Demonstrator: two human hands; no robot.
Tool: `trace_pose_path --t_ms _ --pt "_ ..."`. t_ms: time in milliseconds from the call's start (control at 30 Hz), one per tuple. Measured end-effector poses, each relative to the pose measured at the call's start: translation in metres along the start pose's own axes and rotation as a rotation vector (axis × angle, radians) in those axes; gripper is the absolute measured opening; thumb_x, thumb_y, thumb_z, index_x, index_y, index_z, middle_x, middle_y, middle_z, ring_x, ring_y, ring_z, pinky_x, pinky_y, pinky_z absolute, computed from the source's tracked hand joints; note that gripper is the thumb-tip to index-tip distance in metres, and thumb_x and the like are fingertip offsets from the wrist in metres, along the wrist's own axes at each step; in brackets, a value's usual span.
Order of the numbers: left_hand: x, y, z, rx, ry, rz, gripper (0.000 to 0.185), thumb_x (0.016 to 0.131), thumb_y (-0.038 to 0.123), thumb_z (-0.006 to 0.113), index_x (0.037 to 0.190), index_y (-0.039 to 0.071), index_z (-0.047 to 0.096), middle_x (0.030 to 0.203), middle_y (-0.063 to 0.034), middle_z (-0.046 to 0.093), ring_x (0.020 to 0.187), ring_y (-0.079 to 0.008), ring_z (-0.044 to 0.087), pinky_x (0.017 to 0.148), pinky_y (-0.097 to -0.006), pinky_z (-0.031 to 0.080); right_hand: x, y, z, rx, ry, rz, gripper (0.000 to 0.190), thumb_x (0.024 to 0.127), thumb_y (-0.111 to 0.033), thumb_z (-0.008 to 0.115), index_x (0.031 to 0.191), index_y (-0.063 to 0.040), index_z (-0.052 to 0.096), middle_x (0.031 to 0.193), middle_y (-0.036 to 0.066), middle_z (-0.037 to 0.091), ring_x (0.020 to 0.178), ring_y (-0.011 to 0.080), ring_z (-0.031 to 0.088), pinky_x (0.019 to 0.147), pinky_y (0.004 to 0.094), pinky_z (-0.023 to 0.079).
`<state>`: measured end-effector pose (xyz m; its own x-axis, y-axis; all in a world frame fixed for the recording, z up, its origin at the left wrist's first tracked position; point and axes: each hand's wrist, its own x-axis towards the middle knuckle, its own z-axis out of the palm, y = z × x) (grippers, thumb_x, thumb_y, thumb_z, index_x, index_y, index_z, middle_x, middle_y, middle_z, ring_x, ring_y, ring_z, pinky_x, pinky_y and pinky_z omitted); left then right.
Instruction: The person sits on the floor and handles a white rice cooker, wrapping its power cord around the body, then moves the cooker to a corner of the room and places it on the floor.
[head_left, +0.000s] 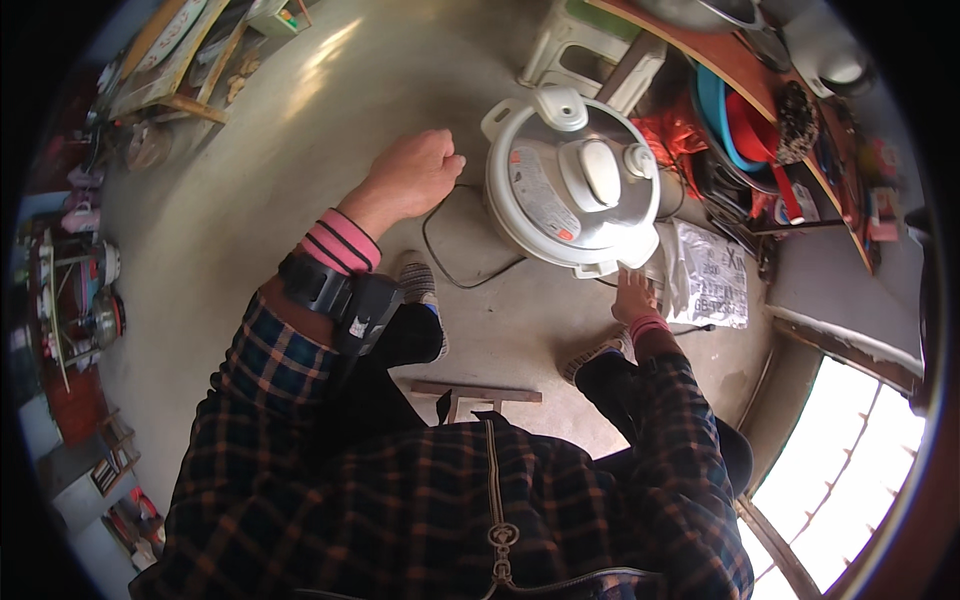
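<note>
An electric pressure cooker with a white rim and shiny metal lid stands before me, its lid on. A white knob-like handle sits at the middle of the lid, with a label beside it. My left hand is curled into a fist, apart from the cooker on its left; nothing shows in it. My right hand reaches to the cooker's near right edge, fingers stretched out. Its fingertips are close to the rim; whether they touch it is unclear. A dark power cord loops over the floor beside the cooker.
Right of the cooker lies a white printed sack. A white plastic stool stands behind. Blue and red basins are stacked near a wooden board. A wooden stool shows beneath me; a wooden rack stands far left.
</note>
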<state>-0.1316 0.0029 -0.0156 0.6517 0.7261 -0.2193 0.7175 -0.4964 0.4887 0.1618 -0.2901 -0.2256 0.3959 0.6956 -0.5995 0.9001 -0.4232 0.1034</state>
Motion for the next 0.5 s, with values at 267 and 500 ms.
trace_pose_path --t_ms 267,500 --pt "-0.003 0.016 -0.008 -0.027 -0.117 -0.082 0.031 0.09 0.03 0.055 0.09 0.0 0.059 0.086 -0.0196 0.064 0.085 -0.0394 0.062 0.073 -0.0473 0.049 -0.016 -0.005 0.021 0.154 -0.449 -0.208 0.039 0.085 -0.027 0.058 0.117 -0.006 0.058 0.114 0.022 0.062 0.111 0.0347 0.059 0.097 0.0479 0.044" --pt "-0.009 0.023 0.013 0.044 -0.234 0.122 0.026 0.087 0.025 0.06 0.089 -0.001 0.059 0.079 -0.0187 0.064 0.076 -0.035 0.062 0.068 -0.0438 0.049 -0.066 0.0 0.001 0.043 -0.347 -0.373 0.026 0.081 -0.019 0.054 0.091 -0.003 0.072 0.089 0.021 0.069 0.09 0.0394 0.067 0.082 0.0486 0.052"
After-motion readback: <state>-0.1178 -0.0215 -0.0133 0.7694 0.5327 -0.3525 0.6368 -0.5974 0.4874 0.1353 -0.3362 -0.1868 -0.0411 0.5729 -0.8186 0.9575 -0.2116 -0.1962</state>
